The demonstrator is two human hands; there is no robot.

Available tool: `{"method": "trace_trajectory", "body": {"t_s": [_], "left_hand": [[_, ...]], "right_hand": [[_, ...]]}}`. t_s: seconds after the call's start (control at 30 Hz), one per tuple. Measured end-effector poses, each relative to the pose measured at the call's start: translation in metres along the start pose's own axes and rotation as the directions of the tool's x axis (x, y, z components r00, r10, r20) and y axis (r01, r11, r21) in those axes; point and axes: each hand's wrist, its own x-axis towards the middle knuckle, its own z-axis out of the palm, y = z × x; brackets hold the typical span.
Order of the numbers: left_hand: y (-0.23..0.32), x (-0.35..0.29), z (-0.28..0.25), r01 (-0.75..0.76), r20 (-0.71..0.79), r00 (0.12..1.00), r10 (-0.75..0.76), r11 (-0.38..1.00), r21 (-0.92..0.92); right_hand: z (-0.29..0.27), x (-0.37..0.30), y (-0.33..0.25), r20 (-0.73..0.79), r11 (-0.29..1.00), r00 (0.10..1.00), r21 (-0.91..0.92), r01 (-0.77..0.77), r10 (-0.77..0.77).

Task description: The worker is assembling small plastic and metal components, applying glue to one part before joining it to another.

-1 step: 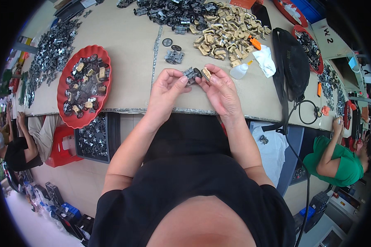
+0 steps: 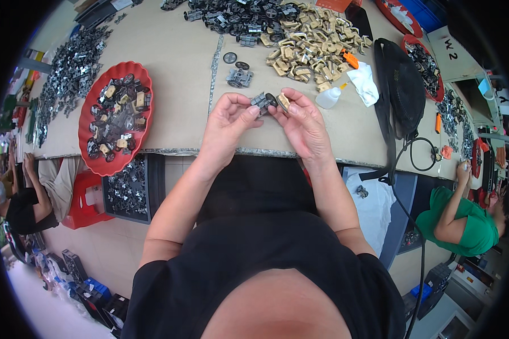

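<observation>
My left hand (image 2: 230,122) pinches a grey toy chassis (image 2: 260,103) with a black wheel (image 2: 271,99) at its right end. Close beside that wheel, my right hand (image 2: 306,125) holds a tan plastic part (image 2: 283,103) between thumb and fingers. Its fingertips nearly meet the wheel; whether they touch it I cannot tell. Just beyond my hands another grey chassis (image 2: 238,78) lies on the table, with two loose wheels (image 2: 229,57) near it. Farther back are a heap of tan parts (image 2: 308,48) and a pile of dark wheeled chassis (image 2: 240,20).
A red scalloped tray (image 2: 85,133) of mixed parts stands left, past it a heap of grey parts (image 2: 73,68). Right are a white dropper bottle (image 2: 327,98), a white cloth (image 2: 363,83) and a black bag (image 2: 401,85) with a hanging cord. Other people sit at both sides.
</observation>
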Motion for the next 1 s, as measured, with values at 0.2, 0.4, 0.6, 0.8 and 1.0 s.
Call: {"method": "trace_trajectory", "body": {"t_s": [0.2,0.4,0.6,0.8,1.0], "left_hand": [[0.004,0.007,-0.007,0.076,0.012,0.997,-0.076,0.992,-0.099],[0.000,0.007,-0.010,0.056,0.040,0.998,-0.055,0.997,-0.045],[0.003,0.008,-0.011,0.076,0.109,0.991,-0.074,0.997,-0.014],[0.001,0.009,-0.014,0.046,0.109,0.993,-0.047,0.999,0.012],[0.004,0.010,-0.014,-0.066,0.106,0.993,0.053,0.990,0.125]], "right_hand": [[0.001,0.007,-0.001,0.004,1.000,1.000,-0.030,0.000,0.000],[0.000,0.007,0.000,-0.002,0.997,1.000,-0.075,-0.012,0.012],[-0.002,0.008,0.002,0.011,0.997,1.000,-0.080,-0.023,0.024],[-0.002,0.006,0.000,-0.024,0.964,1.000,-0.265,-0.012,0.005],[-0.004,0.010,-0.016,-0.011,0.845,0.992,-0.522,-0.115,0.128]]}}
